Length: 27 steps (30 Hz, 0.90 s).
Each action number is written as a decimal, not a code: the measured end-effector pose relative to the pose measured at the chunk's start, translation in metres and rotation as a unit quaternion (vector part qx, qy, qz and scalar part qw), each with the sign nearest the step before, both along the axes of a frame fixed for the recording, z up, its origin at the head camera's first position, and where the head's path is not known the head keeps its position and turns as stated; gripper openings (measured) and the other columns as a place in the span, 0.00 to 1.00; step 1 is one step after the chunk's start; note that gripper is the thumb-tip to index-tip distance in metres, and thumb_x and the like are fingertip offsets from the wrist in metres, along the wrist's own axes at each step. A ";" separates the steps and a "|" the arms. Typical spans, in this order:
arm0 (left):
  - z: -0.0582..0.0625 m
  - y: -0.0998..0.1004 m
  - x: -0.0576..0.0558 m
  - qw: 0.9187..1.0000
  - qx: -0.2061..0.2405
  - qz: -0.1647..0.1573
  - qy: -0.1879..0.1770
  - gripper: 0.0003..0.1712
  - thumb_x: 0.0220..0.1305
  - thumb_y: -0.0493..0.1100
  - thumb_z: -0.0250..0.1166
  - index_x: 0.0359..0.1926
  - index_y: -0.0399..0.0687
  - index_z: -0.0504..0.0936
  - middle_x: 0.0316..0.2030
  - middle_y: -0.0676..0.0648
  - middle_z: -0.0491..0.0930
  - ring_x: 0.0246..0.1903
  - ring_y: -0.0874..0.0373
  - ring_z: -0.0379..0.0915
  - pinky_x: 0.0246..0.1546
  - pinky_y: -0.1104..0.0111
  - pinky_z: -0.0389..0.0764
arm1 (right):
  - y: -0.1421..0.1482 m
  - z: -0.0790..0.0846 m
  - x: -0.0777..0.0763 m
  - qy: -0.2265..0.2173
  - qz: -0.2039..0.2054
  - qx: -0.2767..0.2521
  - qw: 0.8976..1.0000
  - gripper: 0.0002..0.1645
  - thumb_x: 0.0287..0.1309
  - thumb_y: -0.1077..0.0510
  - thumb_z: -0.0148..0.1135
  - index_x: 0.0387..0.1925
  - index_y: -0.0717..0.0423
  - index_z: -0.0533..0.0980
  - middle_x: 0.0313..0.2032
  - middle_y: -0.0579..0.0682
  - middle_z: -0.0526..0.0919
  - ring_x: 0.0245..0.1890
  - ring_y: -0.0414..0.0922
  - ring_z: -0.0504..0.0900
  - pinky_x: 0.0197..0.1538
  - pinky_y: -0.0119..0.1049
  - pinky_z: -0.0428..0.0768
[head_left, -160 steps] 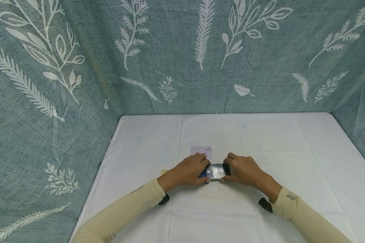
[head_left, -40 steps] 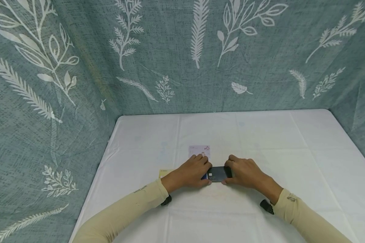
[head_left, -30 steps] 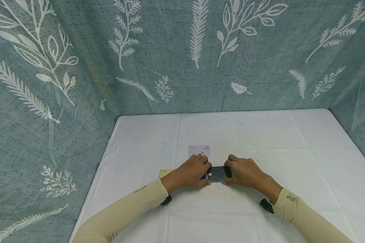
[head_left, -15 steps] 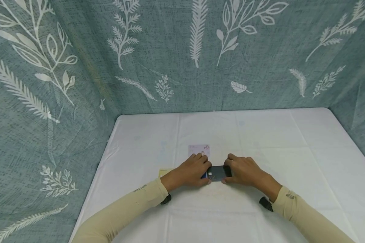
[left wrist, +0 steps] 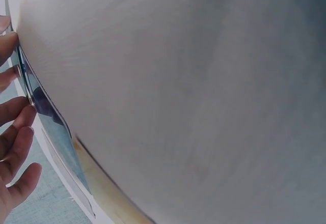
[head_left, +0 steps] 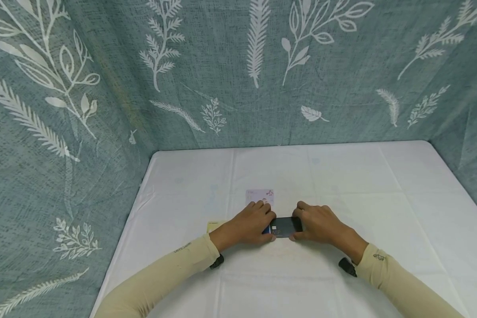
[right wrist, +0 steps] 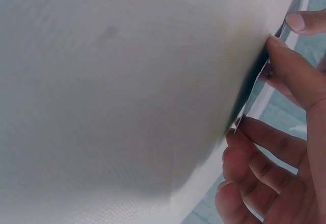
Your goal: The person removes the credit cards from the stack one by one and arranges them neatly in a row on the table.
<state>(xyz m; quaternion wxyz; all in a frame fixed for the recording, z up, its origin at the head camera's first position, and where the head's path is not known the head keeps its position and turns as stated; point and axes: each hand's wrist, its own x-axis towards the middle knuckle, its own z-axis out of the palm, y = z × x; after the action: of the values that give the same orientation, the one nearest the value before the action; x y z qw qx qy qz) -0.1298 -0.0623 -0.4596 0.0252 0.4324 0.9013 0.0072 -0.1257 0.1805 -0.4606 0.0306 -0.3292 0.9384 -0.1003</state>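
A black card [head_left: 286, 227] with a small light square and "VIP" lettering lies at the middle of the table. The right hand [head_left: 319, 223] pinches its right end, thumb at the near edge and fingers at the far edge. At the left end, the left hand [head_left: 250, 224] grips with thumb and fingertips at the near and far edges. A strip of a blue card [head_left: 266, 230] shows beside the black one; the left hand covers the rest. In the right wrist view, the right hand [right wrist: 285, 152] has its fingers curled around the thin card edge.
Beyond the left hand lies a lilac card [head_left: 259, 195], partly covered by the fingers. A yellow card [head_left: 215, 225] peeks out behind the left wrist. White cloth [head_left: 342, 176] covers the table, and a teal leaf-patterned curtain [head_left: 222, 66] hangs behind it and at the left.
Around five seconds ago the black card's face shone with glare; now it looks dark with its lettering readable. Over the last second both hands have stayed nearly still.
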 end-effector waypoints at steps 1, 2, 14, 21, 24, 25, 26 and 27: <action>0.000 0.000 0.000 1.000 -0.001 0.000 -0.001 0.28 0.65 0.63 0.64 0.54 0.49 0.79 0.47 0.51 0.76 0.43 0.58 0.67 0.44 0.65 0.70 | 0.000 0.000 0.000 0.001 0.001 0.000 1.000 0.33 0.43 0.36 0.79 0.44 0.54 0.83 0.37 0.45 0.79 0.24 0.34 0.72 0.26 0.30 0.72; 0.000 0.000 0.000 1.000 0.001 -0.001 0.000 0.27 0.65 0.63 0.64 0.54 0.49 0.79 0.47 0.51 0.76 0.42 0.58 0.67 0.43 0.65 0.70 | 0.000 0.000 0.000 0.003 0.001 0.000 1.000 0.33 0.43 0.36 0.79 0.44 0.54 0.83 0.37 0.45 0.79 0.24 0.34 0.72 0.26 0.30 0.72; -0.002 0.000 0.000 1.000 -0.004 -0.002 0.008 0.28 0.65 0.64 0.64 0.54 0.49 0.80 0.47 0.51 0.77 0.42 0.58 0.67 0.44 0.65 0.70 | -0.001 0.000 0.000 0.005 0.001 -0.002 1.000 0.32 0.43 0.36 0.79 0.42 0.54 0.83 0.36 0.44 0.78 0.24 0.34 0.72 0.26 0.29 0.72; -0.004 0.001 -0.001 1.000 -0.006 0.002 0.010 0.28 0.65 0.64 0.64 0.54 0.49 0.79 0.48 0.51 0.77 0.43 0.58 0.67 0.44 0.65 0.70 | 0.000 0.000 0.000 0.008 0.002 0.002 1.000 0.32 0.43 0.36 0.79 0.42 0.53 0.83 0.37 0.45 0.79 0.24 0.34 0.73 0.26 0.30 0.72; -0.004 0.001 -0.001 1.000 -0.005 0.002 0.011 0.28 0.65 0.64 0.64 0.54 0.50 0.79 0.47 0.51 0.77 0.43 0.58 0.67 0.44 0.65 0.70 | 0.000 0.000 -0.001 0.008 0.002 0.004 1.000 0.32 0.43 0.35 0.79 0.43 0.53 0.83 0.37 0.45 0.79 0.24 0.34 0.73 0.26 0.30 0.72; -0.005 0.001 -0.001 1.000 -0.004 0.002 0.012 0.28 0.65 0.64 0.64 0.54 0.50 0.79 0.47 0.51 0.77 0.43 0.58 0.67 0.44 0.65 0.70 | 0.001 0.000 -0.001 0.008 0.003 0.003 1.000 0.32 0.43 0.35 0.79 0.43 0.53 0.83 0.37 0.45 0.78 0.24 0.34 0.73 0.26 0.30 0.72; -0.005 0.001 -0.001 1.000 -0.003 0.001 0.013 0.28 0.65 0.64 0.64 0.54 0.50 0.79 0.47 0.51 0.77 0.42 0.58 0.67 0.44 0.65 0.70 | 0.001 0.000 -0.001 0.008 0.004 0.003 1.000 0.32 0.43 0.35 0.79 0.43 0.54 0.83 0.37 0.45 0.78 0.24 0.34 0.73 0.26 0.30 0.72; -0.005 0.001 -0.001 1.000 -0.001 0.000 0.014 0.28 0.65 0.64 0.65 0.54 0.50 0.79 0.47 0.51 0.77 0.42 0.58 0.67 0.44 0.65 0.70 | 0.001 0.000 -0.001 0.008 0.004 0.002 1.000 0.32 0.43 0.35 0.79 0.43 0.54 0.83 0.36 0.45 0.78 0.24 0.34 0.73 0.26 0.30 0.72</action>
<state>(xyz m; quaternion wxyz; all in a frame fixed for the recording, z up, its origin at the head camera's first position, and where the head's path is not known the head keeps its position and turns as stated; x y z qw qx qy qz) -0.1312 -0.0618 -0.4642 0.0130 0.4320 0.9018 0.0002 -0.1267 0.1815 -0.4610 0.0243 -0.3340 0.9374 -0.0956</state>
